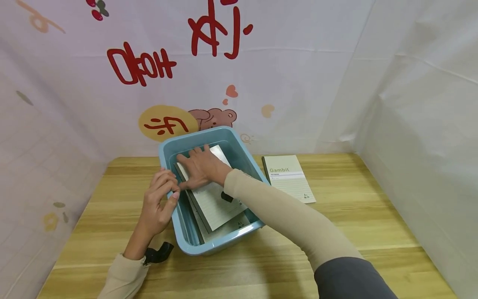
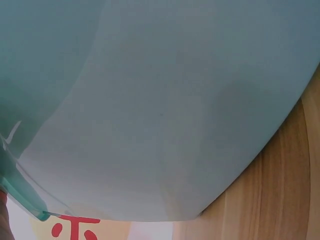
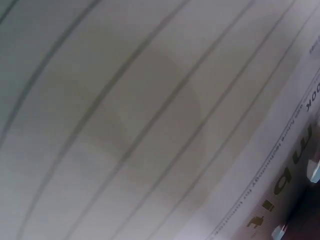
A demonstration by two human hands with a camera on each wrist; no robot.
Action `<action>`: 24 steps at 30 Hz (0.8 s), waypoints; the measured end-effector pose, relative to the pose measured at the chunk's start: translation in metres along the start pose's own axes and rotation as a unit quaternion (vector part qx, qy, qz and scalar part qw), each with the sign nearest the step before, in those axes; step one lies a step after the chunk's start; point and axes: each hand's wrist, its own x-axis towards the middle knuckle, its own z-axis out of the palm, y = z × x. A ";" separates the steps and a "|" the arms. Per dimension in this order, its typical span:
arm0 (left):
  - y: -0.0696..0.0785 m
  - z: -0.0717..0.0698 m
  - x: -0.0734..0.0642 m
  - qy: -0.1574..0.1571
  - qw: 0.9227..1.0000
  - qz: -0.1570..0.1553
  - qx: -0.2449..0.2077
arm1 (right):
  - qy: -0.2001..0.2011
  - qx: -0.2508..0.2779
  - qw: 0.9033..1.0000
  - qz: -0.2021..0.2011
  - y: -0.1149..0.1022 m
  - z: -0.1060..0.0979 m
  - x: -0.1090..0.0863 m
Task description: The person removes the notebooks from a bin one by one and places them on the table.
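Observation:
A light blue plastic bin (image 1: 239, 236) stands on the table, and my left hand (image 1: 158, 203) grips its left rim with fingers curled over the edge. The bin's outer wall (image 2: 150, 125) fills most of the left wrist view. Inside lie notebooks with pale lined covers: an upper notebook (image 1: 218, 205) rests askew over a lower notebook (image 1: 228, 231). My right hand (image 1: 203, 166) reaches into the bin, its spread fingers resting on the far end of the upper notebook. Close up in the right wrist view are the lined cover (image 3: 150, 125) and two fingertips (image 3: 313, 171) at its printed edge.
Right of the bin, another notebook (image 1: 289, 182) marked "Gambit" lies flat on the wooden table (image 1: 336, 232). A white printed sheet (image 1: 298, 74) hangs behind the table and along both sides. Black wrist mounts (image 1: 159, 252) sit on my arms.

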 end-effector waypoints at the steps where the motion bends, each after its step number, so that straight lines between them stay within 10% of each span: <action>1: 0.000 0.001 0.000 -0.001 1.000 -0.002 0.000 | 0.004 0.000 1.000 0.001 0.001 -0.001 0.000; 24: -0.002 0.003 0.001 0.005 1.000 -0.007 -0.001 | 0.078 0.032 0.996 0.024 0.028 -0.066 -0.016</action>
